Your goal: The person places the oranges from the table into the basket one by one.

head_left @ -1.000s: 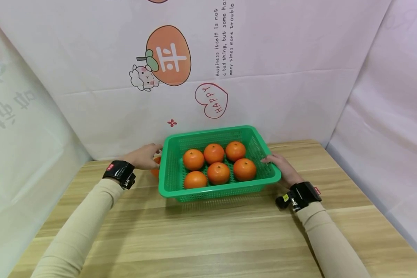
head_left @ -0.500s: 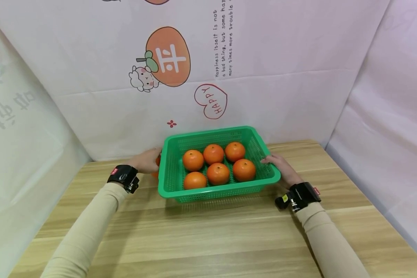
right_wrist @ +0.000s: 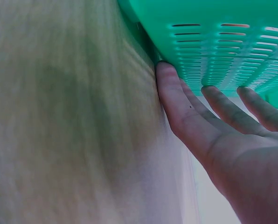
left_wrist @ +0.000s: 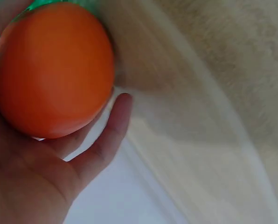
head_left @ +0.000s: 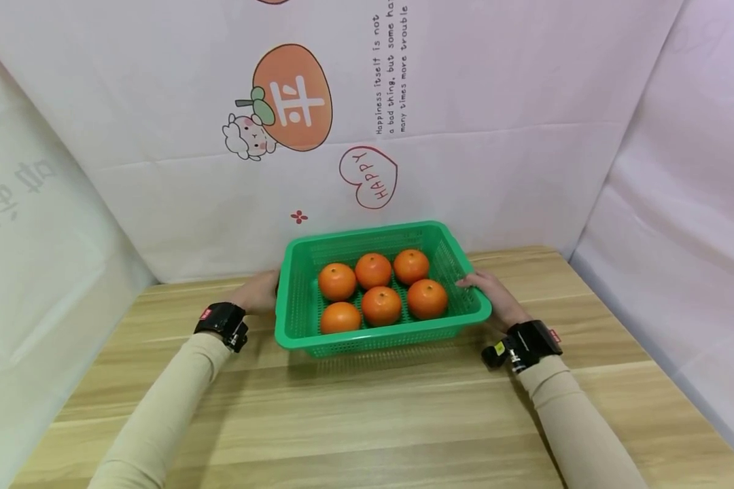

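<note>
A green plastic basket [head_left: 373,338] stands on the table near the back wall, with several oranges [head_left: 382,306] inside. Just outside its left end is my left hand [head_left: 260,292]. In the left wrist view its thumb and fingers curl round a single orange [left_wrist: 55,70]; the basket hides this fruit in the head view. At the basket's right end, my right hand [head_left: 492,295] grips the rim, thumb over the inner side. From the right wrist view, its fingers [right_wrist: 176,100] press against the slotted outer wall from below.
A wooden table [head_left: 391,421] carries the basket. Behind it hangs a white printed cloth [head_left: 495,170], close to the basket's far rim. More white cloth [head_left: 679,238] closes off the right side, and the left side likewise.
My left hand has moved right, closing round the orange beside the basket, which is now out of sight in the head view. The right hand keeps its grip on the rim.
</note>
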{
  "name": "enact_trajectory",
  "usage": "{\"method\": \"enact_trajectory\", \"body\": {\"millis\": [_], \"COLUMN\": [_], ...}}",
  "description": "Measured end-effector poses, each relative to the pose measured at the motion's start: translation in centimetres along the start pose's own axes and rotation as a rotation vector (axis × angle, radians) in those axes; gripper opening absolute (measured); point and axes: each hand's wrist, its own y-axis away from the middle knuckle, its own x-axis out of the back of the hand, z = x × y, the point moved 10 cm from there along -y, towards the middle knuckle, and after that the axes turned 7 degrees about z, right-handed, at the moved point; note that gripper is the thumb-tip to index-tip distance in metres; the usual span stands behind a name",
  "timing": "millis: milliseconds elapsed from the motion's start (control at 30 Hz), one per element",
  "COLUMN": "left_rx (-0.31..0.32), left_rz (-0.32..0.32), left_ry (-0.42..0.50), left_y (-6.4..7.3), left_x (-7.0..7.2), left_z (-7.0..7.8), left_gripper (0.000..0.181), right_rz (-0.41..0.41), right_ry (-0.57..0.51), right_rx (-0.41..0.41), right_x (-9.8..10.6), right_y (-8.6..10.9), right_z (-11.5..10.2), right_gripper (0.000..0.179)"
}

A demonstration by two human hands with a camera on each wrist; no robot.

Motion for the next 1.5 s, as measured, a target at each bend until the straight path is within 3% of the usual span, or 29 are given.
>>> {"method": "enact_trajectory", "body": {"millis": [200, 433, 700, 933, 1200, 1500], "left_rx": [-0.013, -0.001, -0.002, -0.023, -0.009, 0.031], "left_rz": [0.053, 0.080, 0.090, 0.053, 0.014, -0.005], "left_ry": [0.043, 0.021, 0.039, 0.017, 0.000, -0.011], "left_y": [0.1, 0.2, 0.6, 0.5, 0.4, 0.4], "left_x": [-0.1, 0.0, 0.0, 0.1, 0.8, 1.7], "left_z": [-0.5, -1.0, -0.8, -0.4, -0.8, -1.5], "left_gripper": [0.035, 0.056, 0.055, 0.038, 0.053, 0.042], "right_rz": [-0.005, -0.008, -0.004, -0.010, -0.011, -0.002], "right_ry": [-0.007, -0.012, 0.004, 0.009, 0.009, 0.023], "right_rx": [0.001, 0.008, 0.002, 0.001, 0.001, -0.002], "right_x": [-0.1, -0.1, -0.1, -0.1, -0.1, 0.1], "right_y": [0.0, 0.1, 0.1, 0.1, 0.1, 0.1], "right_z": [-0.1, -0.2, -0.1, -0.1, -0.1, 0.0], "right_gripper": [0.069, 0.069, 0.069, 0.069, 0.070, 0.070]}}
